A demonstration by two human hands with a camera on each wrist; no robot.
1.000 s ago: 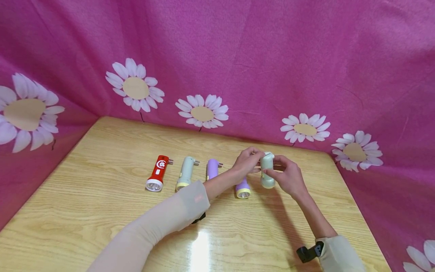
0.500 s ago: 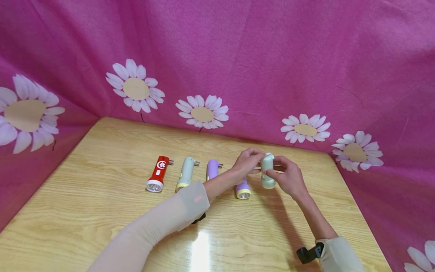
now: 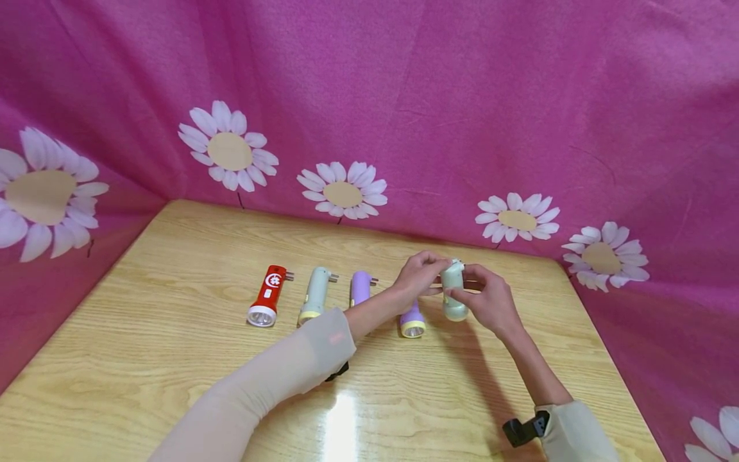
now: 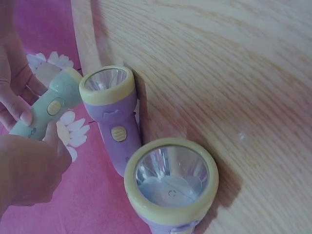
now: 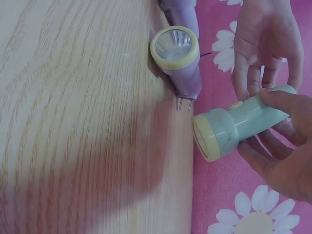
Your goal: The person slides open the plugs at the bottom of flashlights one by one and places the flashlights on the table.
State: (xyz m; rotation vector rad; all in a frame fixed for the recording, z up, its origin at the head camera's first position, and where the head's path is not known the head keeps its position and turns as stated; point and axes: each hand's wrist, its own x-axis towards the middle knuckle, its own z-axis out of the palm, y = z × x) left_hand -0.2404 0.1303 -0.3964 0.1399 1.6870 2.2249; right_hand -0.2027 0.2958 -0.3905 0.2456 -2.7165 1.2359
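Note:
A pale green flashlight (image 3: 453,294) is held upright above the table, its cream-rimmed lens end down. My right hand (image 3: 492,301) grips its body between thumb and fingers, plainly seen in the right wrist view. My left hand (image 3: 420,277) pinches its upper, tail end; in the right wrist view the left fingers (image 5: 254,78) reach down to the body. A cream switch (image 4: 54,107) shows on the flashlight's side in the left wrist view. Just left of it, a purple flashlight (image 3: 412,324) lies partly behind my left hand.
On the wooden table (image 3: 173,385), a red flashlight (image 3: 269,294), another green flashlight (image 3: 315,294) and a second purple flashlight (image 3: 360,287) lie in a row, plug prongs pointing right. My left forearm crosses over part of this row. A pink flowered cloth (image 3: 404,115) hangs behind.
The held green flashlight has turned slightly at its upper end. Both hands stay almost where they were, and the flashlights on the table have not moved.

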